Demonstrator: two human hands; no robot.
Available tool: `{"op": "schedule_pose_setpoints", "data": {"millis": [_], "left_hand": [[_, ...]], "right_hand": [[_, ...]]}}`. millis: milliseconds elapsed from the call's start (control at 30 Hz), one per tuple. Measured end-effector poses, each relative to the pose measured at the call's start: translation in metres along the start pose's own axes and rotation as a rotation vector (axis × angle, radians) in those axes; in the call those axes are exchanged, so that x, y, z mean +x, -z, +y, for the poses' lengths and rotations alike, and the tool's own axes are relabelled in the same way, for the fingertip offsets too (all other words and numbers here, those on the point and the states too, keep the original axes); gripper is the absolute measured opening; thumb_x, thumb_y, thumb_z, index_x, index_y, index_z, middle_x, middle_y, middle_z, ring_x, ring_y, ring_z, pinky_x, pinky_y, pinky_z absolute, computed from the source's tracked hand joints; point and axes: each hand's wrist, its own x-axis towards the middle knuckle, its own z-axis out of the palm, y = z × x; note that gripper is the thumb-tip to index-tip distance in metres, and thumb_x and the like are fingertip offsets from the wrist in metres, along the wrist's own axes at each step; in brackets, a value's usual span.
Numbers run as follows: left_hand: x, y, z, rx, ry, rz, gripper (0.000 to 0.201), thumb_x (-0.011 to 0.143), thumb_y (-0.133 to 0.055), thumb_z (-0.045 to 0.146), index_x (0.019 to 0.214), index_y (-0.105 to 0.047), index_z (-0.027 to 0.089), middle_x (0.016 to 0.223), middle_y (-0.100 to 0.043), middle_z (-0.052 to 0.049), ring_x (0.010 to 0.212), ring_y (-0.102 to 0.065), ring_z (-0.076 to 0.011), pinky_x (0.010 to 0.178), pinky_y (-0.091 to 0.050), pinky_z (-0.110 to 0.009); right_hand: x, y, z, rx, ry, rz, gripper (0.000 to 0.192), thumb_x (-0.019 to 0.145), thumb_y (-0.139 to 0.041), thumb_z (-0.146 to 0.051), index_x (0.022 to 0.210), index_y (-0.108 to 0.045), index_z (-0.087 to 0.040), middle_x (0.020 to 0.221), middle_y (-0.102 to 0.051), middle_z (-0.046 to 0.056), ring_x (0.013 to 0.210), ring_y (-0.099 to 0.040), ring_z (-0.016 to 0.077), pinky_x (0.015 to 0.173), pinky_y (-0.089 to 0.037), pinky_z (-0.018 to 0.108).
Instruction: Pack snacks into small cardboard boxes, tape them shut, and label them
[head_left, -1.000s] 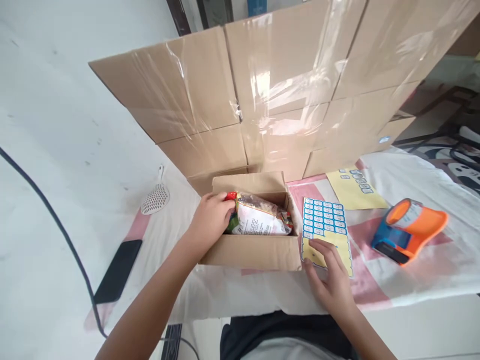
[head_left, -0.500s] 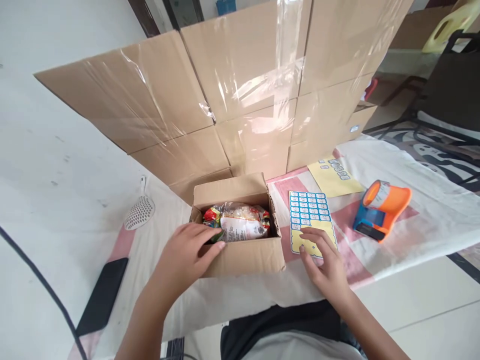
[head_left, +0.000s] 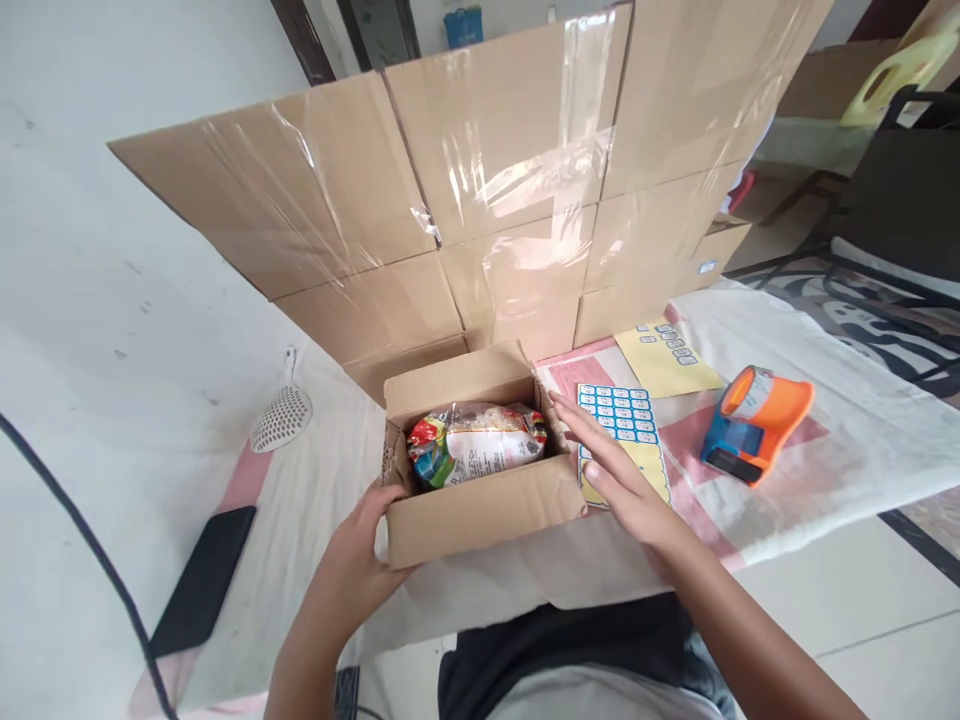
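A small cardboard box (head_left: 484, 510) stands with its flaps up on the cloth in front of me. Inside lies a plump, glossy plastic food packet (head_left: 487, 445), red, green and white with printed text. My left hand (head_left: 367, 550) grips the box's near left corner, thumb along the front and fingers around the left side, partly hidden. At the box's right side, my right hand (head_left: 611, 475) is open with its fingers stretched out, close to the wall; whether it touches is hard to tell. Beneath that hand lies a sheet of blue-edged labels (head_left: 626, 415).
A tall taped cardboard panel (head_left: 517, 180) stands behind the box. To the right are a yellow label sheet (head_left: 667, 375) and an orange and blue tape dispenser (head_left: 757, 425). On the left lie a white slotted skimmer (head_left: 282, 418) and a black phone-like slab (head_left: 204, 580).
My left hand has shifted from over the packet to the box's left corner. My right hand has moved left from the label sheet to the box's right side. The box has turned slightly.
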Motion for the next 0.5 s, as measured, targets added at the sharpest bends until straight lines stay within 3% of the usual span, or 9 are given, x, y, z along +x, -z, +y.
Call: {"op": "schedule_pose_setpoints", "data": {"millis": [100,200,267,367,433,500], "left_hand": [[0.003,-0.001,-0.001,-0.068,0.042,0.087,0.047,0.082,-0.066,0.037,0.126,-0.056,0.024,0.121,-0.07,-0.01,0.102,-0.072,-0.0285,0.082,-0.059,-0.038],[0.018,-0.008,-0.008,-0.167,0.21,0.27,0.068,0.079,-0.07,0.051,0.137,-0.05,0.023,0.126,-0.067,-0.013,0.104,-0.071,-0.0315,0.083,-0.06,-0.043],[0.035,-0.013,-0.016,-0.253,0.302,0.342,0.079,0.074,-0.074,0.058,0.14,-0.05,0.023,0.127,-0.066,-0.013,0.11,-0.068,-0.0343,0.089,-0.059,-0.047],[0.07,-0.024,-0.025,-0.46,0.369,0.332,0.085,0.076,-0.074,0.058,0.15,-0.045,0.027,0.147,-0.055,-0.013,0.131,-0.057,-0.0375,0.099,-0.056,-0.048],[0.093,-0.033,-0.025,-0.619,0.408,0.281,0.084,0.082,-0.069,0.053,0.157,-0.036,0.037,0.161,-0.045,-0.006,0.142,-0.048,-0.0386,0.103,-0.056,-0.05],[0.109,-0.04,-0.022,-0.734,0.37,0.234,0.081,0.086,-0.065,0.045,0.159,-0.029,0.048,0.165,-0.041,0.005,0.147,-0.043,-0.0385,0.106,-0.055,-0.055]], "right_hand": [[0.015,0.005,-0.007,-0.034,-0.046,-0.021,0.038,0.107,-0.044,-0.046,0.138,-0.065,-0.039,0.172,-0.026,-0.003,0.161,-0.02,0.0297,0.13,-0.02,0.054],[0.027,0.005,-0.009,0.037,-0.089,-0.021,0.03,0.105,-0.048,-0.038,0.12,-0.074,-0.033,0.171,-0.027,-0.003,0.161,-0.018,0.0293,0.13,-0.02,0.052],[0.034,0.0,-0.004,0.192,-0.121,0.006,0.033,0.098,-0.052,-0.029,0.126,-0.069,-0.034,0.17,-0.029,-0.003,0.161,-0.018,0.0281,0.128,-0.022,0.051],[0.042,-0.007,0.009,0.462,-0.158,0.08,0.076,0.079,-0.055,-0.019,0.153,-0.044,-0.036,0.17,-0.029,-0.001,0.159,-0.023,0.0273,0.126,-0.025,0.052],[0.047,-0.008,0.018,0.524,-0.157,0.087,0.095,0.071,-0.056,-0.02,0.161,-0.03,-0.035,0.171,-0.027,0.0,0.158,-0.024,0.028,0.125,-0.025,0.052],[0.049,-0.006,0.022,0.507,-0.165,0.082,0.101,0.068,-0.057,-0.021,0.163,-0.026,-0.035,0.172,-0.024,-0.001,0.157,-0.023,0.0286,0.126,-0.023,0.051]]}}
